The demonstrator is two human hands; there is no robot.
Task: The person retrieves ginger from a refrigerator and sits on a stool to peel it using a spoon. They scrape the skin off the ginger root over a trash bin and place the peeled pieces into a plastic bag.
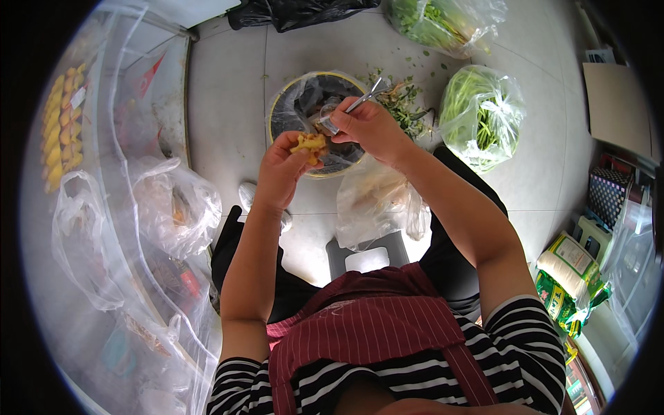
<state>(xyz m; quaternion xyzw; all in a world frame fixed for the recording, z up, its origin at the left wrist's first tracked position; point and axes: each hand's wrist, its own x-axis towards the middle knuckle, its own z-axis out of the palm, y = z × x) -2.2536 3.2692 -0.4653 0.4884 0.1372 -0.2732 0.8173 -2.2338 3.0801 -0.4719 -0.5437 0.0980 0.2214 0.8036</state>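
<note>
Pinched in the fingers of my left hand [280,168] is a knobby yellow piece of what looks like ginger root [310,145], with brown patches on it. My right hand [371,127] grips a slim metal hand tool [365,95], its handle pointing up and away; the broad end [328,124] sits just above the root, and its exact kind cannot be made out. Both hands are over a round bin [272,111] with a yellow rim and a clear plastic liner. Dark scraps lie inside it. Close to my knees is a clear plastic bag [371,207] with pale brownish contents.
Plant trimmings [410,111] litter the floor right of the bin. Beyond them stand a tied bag of green stems [482,119] and another bag of greens [441,23]. Plastic sheeting [122,171] and a white bag [179,207] are at left. Packaged sacks [568,275] lie at right.
</note>
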